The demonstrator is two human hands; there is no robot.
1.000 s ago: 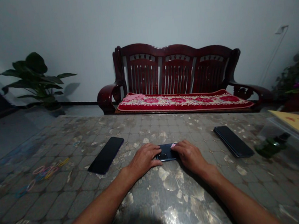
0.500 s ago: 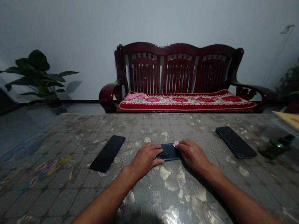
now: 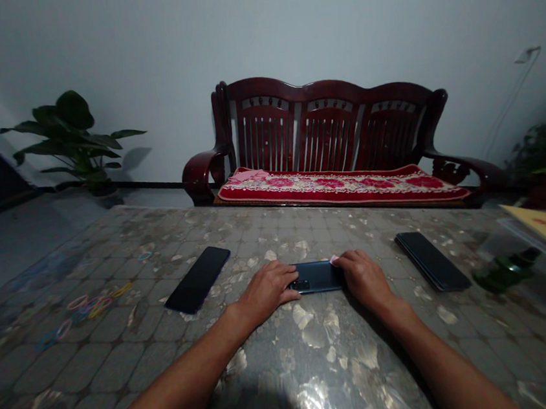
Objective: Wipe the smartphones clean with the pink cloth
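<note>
L hand (image 3: 268, 289): gripping phone (image 3: 320, 276) at one end
R hand (image 3: 365, 279): pinching pink scrap (image 3: 334, 260) at opp. end
Phone: prob. getting wiped; next pass prob. needing firm L hold

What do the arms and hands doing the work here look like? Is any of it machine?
No machine parts show: these are a person's own. The left hand and right hand wear no gloves. The left forearm and right forearm are bare, with no sleeves, watch or cables in view.
</note>
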